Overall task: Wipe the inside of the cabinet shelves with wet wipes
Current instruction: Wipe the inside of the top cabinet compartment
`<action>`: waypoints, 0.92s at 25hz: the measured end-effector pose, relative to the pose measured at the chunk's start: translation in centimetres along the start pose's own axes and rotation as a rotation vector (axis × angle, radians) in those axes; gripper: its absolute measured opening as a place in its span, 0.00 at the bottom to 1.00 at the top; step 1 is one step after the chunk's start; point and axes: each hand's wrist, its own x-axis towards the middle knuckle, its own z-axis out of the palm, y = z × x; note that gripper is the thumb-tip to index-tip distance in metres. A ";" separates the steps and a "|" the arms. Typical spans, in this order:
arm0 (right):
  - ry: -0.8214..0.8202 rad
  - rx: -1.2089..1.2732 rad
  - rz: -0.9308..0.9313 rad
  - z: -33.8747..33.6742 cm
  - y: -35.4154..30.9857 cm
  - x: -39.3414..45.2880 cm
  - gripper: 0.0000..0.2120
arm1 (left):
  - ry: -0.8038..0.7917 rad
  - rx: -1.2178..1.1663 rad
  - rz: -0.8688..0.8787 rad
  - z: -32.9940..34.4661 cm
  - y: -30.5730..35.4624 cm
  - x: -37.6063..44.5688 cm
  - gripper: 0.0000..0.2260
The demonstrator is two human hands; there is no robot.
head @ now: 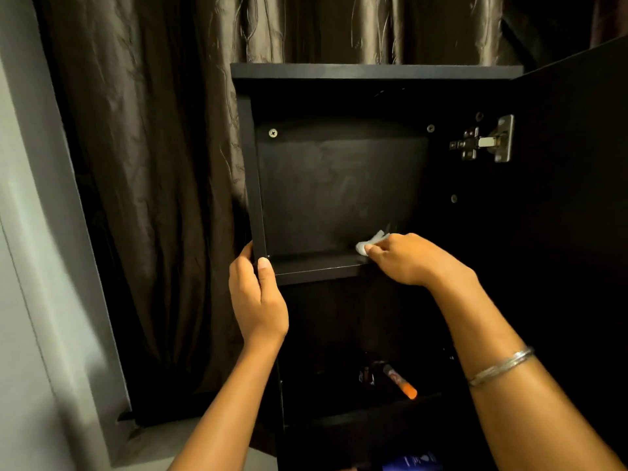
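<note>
The tall black wooden cabinet [373, 76] stands open in front of a dark brown, sheened curtain [153, 164], its door [577, 198] swung out to the right on a silver metal hinge [484, 141]. The person's left hand [256, 297] grips the cabinet's left front edge just where the top compartment's shelf [316, 266] meets the side panel, thumb on the front face and fingers wrapped round the outer side. The right hand [407, 258] reaches into the top compartment with fingers curled, pinching a small crumpled white wet wipe [368, 243]. The wipe sits at the back right of that shelf, where the shelf board meets the back panel [339, 192]; whether it presses on the shelf or on the panel is hard to say in this dim light. Pale smears show on the back panel above it. A thin silver bangle [499, 367] circles the right forearm. In the compartment below, a dark tube with an orange cap [401, 382] lies tilted, beside something small and shiny I cannot make out. At the very bottom, a blue packet [414, 462] peeks out. A pale grey wall [34, 266] runs along the left.
</note>
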 end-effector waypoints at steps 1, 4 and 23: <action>0.005 0.015 -0.044 0.4 -1.0 0.8 0.18 | 0.000 -0.008 0.002 0.0 0.1 0.1 0.15; -0.013 0.222 -0.320 1.9 -5.9 1.7 0.15 | -0.007 -0.034 -0.010 -0.1 0.3 0.9 0.17; 0.333 1.335 -0.018 2.8 -16.2 2.7 0.14 | -0.300 -0.352 -0.181 -1.6 0.9 6.2 0.19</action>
